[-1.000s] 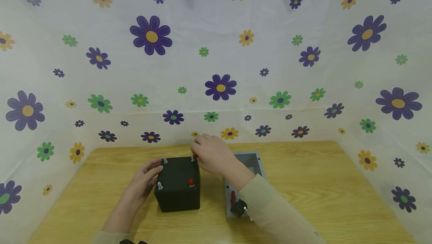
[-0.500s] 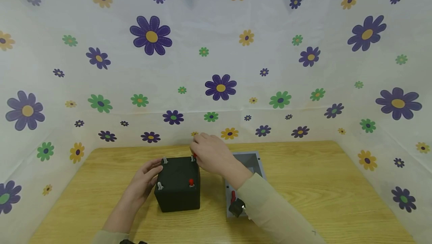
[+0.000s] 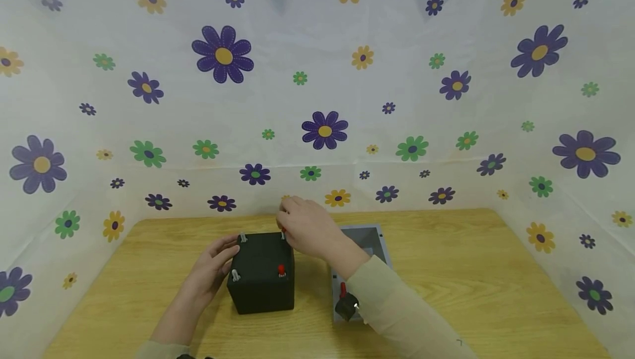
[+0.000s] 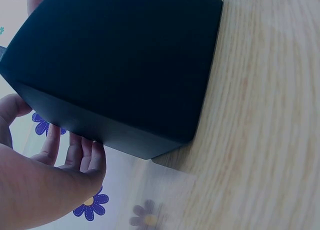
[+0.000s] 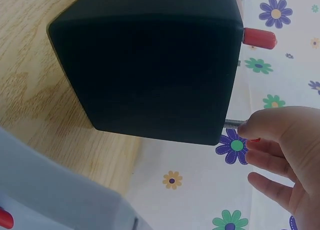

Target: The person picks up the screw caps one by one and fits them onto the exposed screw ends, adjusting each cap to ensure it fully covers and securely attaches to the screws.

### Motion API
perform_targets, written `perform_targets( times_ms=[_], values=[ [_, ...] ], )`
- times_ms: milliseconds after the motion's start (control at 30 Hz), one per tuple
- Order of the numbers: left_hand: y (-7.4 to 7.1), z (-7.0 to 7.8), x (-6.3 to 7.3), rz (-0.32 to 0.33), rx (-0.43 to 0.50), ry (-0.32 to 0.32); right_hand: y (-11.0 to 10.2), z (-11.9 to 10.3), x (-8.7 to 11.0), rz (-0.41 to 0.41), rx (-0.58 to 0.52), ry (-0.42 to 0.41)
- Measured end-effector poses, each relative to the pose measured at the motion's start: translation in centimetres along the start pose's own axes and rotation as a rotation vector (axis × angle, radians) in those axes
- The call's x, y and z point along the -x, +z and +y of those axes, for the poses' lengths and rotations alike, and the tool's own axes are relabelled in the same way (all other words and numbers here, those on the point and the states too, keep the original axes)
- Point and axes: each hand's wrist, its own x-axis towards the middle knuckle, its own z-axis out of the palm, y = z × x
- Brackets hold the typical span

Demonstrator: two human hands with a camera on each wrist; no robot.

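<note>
A black box (image 3: pixel 263 260) stands on the wooden table, with an upright threaded bolt at each top corner. My right hand (image 3: pixel 310 226) pinches a small red cap (image 5: pixel 255 140) at the far right bolt (image 5: pixel 233 124); the fingers mostly hide the cap. Another red cap (image 3: pixel 281 269) covers the near right bolt. Both left bolts, the far one (image 3: pixel 243 237) and the near one (image 3: pixel 235 275), are bare metal. My left hand (image 3: pixel 210 265) rests against the box's left side, fingers (image 4: pixel 75 152) touching it and thumb near the top edge.
Right of the box stands a grey tray (image 3: pixel 333 293), partly hidden beneath my right forearm. A red piece (image 3: pixel 343 289) lies in it. Flower-patterned white cloth (image 3: pixel 322 83) walls the table (image 3: pixel 446 271) at the back and sides.
The fingers of my right hand have shifted slightly at the far right bolt, and the right forearm has moved a little leftward. The box and my left hand look unmoved.
</note>
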Motion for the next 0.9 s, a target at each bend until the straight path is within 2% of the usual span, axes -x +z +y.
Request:
perform_targets(
  times_ms=[533, 900],
  values=[
    [0.03, -0.19, -0.02, 0.004, 0.013, 0.014, 0.35, -0.29, 0.01, -0.075, -0.032, 0.011],
    [0.00, -0.18, -0.02, 0.000, 0.011, 0.008, 0.28, 0.16, 0.56, -0.010, -0.038, 0.005]
  ],
)
